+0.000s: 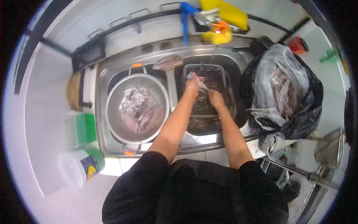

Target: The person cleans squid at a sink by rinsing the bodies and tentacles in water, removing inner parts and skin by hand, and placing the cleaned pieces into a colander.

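Over the right sink basin, my left hand (192, 86) is closed on a pale, pinkish piece of seafood (202, 84), perhaps squid. My right hand (214, 98) has its fingers closed at the lower right end of the same piece. Beneath both hands a clear rectangular container (223, 76) stands in the basin with dark, murky water. Left of it, a round metal pot (112, 115) with orange-tipped handles holds several pale and pinkish pieces. Another piece (168, 62) lies on the divider between the basins.
A black bag with a clear inner bag (266, 82) of seafood stands at the right. The faucet (212, 52) and yellow items (233, 15) are behind the basin. Green containers (85, 128) stand left; a cup (271, 143) is at the right front.
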`<state>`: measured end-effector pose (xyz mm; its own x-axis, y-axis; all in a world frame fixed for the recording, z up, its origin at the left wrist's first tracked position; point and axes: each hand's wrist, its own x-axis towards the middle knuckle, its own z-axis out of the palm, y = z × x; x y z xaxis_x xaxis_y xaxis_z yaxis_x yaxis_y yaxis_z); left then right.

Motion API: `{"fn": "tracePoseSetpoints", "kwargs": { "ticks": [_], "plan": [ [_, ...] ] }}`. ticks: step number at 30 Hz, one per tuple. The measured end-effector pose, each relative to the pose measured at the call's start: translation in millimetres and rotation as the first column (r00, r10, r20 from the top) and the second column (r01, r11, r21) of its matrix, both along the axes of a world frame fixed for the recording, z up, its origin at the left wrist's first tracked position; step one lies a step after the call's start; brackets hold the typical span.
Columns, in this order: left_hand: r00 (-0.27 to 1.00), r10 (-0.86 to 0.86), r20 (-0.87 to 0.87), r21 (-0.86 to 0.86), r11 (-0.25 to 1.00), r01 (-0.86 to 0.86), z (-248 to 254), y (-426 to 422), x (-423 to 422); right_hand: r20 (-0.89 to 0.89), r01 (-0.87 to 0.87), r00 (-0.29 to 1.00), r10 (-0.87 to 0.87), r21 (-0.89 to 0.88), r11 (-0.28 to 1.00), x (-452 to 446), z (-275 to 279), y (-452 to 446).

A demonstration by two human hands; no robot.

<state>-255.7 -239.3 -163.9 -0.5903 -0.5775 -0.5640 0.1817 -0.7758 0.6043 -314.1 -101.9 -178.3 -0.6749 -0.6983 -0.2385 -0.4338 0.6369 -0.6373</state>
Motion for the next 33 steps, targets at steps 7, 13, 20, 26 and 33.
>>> {"fn": "tracePoseSetpoints", "kwargs": {
  "ticks": [7,13,20,26,33],
  "plan": [
    [0.786,0.122,0.606,-0.707,0.537,0.461,-67,20,14,-0.174,0.033,0.985,0.0,0.185,0.982,-33,-114,-8],
    [0.867,-0.197,0.457,-0.417,0.814,0.404,7,26,34,0.272,-0.13,0.94,0.205,-0.269,0.954,-26,28,-37],
    [0.963,-0.022,0.27,-0.371,0.92,0.125,-4,19,29,0.439,0.036,0.898,0.039,-0.16,0.986,-7,14,-14],
    [0.789,-0.269,0.552,-0.242,0.854,0.46,-57,24,17,0.26,0.36,0.908,-0.329,-0.082,0.929,5,13,-12],
    [0.897,-0.378,-0.23,0.109,0.906,0.41,42,21,40,0.614,0.154,0.752,0.24,-0.517,0.842,0,100,5]
  ]
}}
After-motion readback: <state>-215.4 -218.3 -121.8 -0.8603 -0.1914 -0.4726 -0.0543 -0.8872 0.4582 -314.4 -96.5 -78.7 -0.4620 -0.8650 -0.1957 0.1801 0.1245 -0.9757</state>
